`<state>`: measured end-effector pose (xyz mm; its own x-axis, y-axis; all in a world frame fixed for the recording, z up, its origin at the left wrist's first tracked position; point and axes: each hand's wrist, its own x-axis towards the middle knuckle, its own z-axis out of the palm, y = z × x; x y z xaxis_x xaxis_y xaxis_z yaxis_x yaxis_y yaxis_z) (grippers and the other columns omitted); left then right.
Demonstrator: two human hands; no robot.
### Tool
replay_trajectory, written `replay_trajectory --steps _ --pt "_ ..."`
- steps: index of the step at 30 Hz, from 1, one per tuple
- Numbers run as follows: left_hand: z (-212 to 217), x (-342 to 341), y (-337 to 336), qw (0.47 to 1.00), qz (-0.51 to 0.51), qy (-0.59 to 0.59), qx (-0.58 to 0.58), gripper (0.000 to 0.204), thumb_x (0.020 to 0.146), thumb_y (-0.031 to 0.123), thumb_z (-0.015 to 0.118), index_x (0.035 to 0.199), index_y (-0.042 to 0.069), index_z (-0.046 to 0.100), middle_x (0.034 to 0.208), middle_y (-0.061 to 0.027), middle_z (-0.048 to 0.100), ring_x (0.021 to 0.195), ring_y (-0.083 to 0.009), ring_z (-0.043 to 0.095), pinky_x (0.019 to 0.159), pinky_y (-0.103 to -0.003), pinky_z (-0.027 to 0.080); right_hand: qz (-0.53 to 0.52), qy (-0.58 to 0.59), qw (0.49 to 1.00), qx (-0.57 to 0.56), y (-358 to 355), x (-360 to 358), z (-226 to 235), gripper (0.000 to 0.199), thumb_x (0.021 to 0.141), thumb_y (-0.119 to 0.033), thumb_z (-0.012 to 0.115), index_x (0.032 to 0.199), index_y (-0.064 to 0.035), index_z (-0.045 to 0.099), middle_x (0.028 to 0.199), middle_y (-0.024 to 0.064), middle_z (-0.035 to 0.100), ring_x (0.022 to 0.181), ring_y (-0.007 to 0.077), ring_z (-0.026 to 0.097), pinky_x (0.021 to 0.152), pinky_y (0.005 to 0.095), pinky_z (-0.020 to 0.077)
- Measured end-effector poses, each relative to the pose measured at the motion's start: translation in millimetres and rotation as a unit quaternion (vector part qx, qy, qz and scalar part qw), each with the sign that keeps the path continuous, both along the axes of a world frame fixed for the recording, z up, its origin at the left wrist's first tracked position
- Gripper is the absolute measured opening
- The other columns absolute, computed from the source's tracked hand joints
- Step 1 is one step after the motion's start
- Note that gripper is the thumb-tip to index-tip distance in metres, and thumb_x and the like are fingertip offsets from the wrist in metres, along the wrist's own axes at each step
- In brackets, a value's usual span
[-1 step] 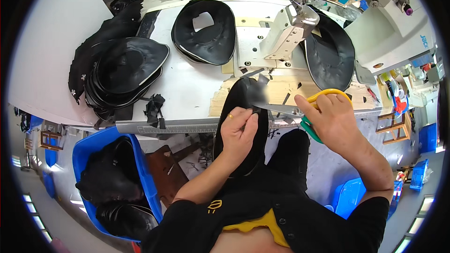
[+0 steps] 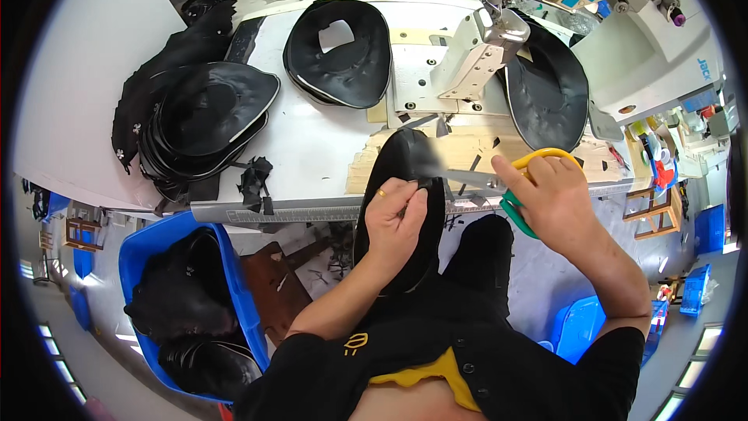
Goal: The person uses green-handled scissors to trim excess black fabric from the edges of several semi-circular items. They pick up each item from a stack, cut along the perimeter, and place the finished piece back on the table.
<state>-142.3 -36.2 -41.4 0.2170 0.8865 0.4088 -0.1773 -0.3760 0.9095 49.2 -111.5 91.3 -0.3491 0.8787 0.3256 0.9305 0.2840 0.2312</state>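
Observation:
My left hand [image 2: 396, 218] is closed, thumb and fingers pinching the edge of a black hat-shaped leather piece [image 2: 397, 160]. The piece stands on edge at the table's front and runs down to my lap. In my right hand [image 2: 549, 195] is a pair of scissors [image 2: 474, 179] with yellow and green handles. Its blades point left and reach the piece's right side, just beside my left fingertips. A blurred patch hides part of the blade tips, so whether they touch the material is unclear.
A stack of black formed pieces [image 2: 210, 117] lies left on the table [image 2: 304, 164], another formed piece [image 2: 343, 70] at centre. Behind my right hand stand a sewing machine [image 2: 475, 54] and one more piece [image 2: 549, 101]. A blue bin [image 2: 245, 296] holds black pieces at lower left.

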Motion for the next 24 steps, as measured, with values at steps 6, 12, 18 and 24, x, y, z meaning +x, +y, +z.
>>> replay_trajectory --steps 6,12,18,24 --pt "-2.2 -5.6 4.2 0.999 -0.041 -0.007 -0.028 0.003 0.086 -0.001 0.058 0.088 -0.003 0.059 0.080 -0.0006 0.053 0.068 -0.0050 0.047 0.060 -0.018 0.037 -0.115 0.372 0.921 0.016 2.5 -1.4 -42.9 0.055 0.063 -0.008 0.076 0.115 -0.0062 0.058 0.081 0.0083 0.059 0.070 0.0251 0.058 0.059 0.0361 0.0464" --pt "9.7 -23.1 2.4 0.985 -0.064 -0.089 -0.132 0.015 0.083 -0.003 0.062 0.094 0.002 0.053 0.087 -0.0018 0.054 0.077 -0.0067 0.052 0.069 -0.019 0.043 -0.112 0.427 0.897 0.004 19.2 -56.6 -85.1 0.060 0.064 -0.011 0.076 0.119 -0.0067 0.051 0.084 0.0110 0.058 0.076 0.0296 0.058 0.067 0.0401 0.0447" --pt "29.7 -42.1 16.1 0.988 -0.060 -0.073 -0.126 0.019 0.086 -0.003 0.059 0.103 0.002 0.051 0.089 -0.0039 0.056 0.079 -0.0073 0.053 0.070 -0.019 0.043 -0.099 0.521 0.847 0.013 40.2 -67.0 -99.7 0.060 0.066 0.002 0.071 0.120 -0.0084 0.048 0.080 0.0121 0.055 0.068 0.0270 0.057 0.061 0.0364 0.0467" --pt "41.0 -57.4 54.2 0.943 -0.273 0.057 -0.179 0.043 0.088 0.016 0.062 0.124 -0.003 0.048 0.113 -0.0091 0.059 0.101 -0.0135 0.055 0.088 -0.028 0.043 -0.026 0.740 0.669 -0.072 39.3 -50.9 -90.1 0.060 0.069 0.012 0.061 0.123 -0.0090 0.043 0.072 0.0012 0.047 0.062 0.0105 0.047 0.057 0.0235 0.0406"
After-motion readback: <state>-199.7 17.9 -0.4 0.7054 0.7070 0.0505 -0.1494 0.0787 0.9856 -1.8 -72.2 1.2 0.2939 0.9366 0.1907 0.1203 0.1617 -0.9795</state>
